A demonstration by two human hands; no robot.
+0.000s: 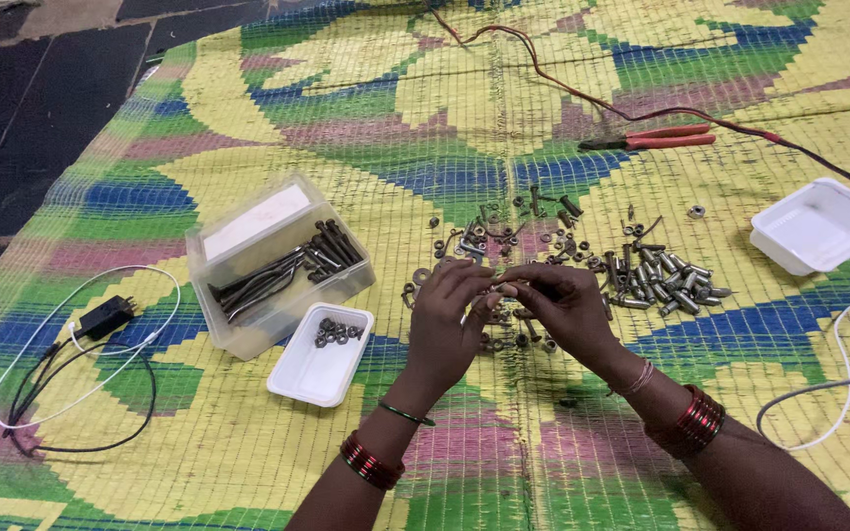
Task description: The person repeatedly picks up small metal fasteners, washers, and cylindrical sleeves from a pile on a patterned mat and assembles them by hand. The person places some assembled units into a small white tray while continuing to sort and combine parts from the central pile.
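I see left hand [450,315] & right hand [563,307], fingertips pinched shut on a small steel bolt [509,289]; loose metal hardware pile [661,275] at 2 o'clock, woven plastic mat [504,433] underneath.

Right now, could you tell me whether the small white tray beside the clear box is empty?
Not empty. The small white tray holds a cluster of dark nuts in its far end; the remainder shows bare white.

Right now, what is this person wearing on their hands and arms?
Both arms are bare, with no sleeves or gloves in view. The left hand has a thin green bangle at the wrist and a stack of red bangles further up the forearm. The right hand has a thin pale bangle at the wrist and a stack of red bangles behind it.
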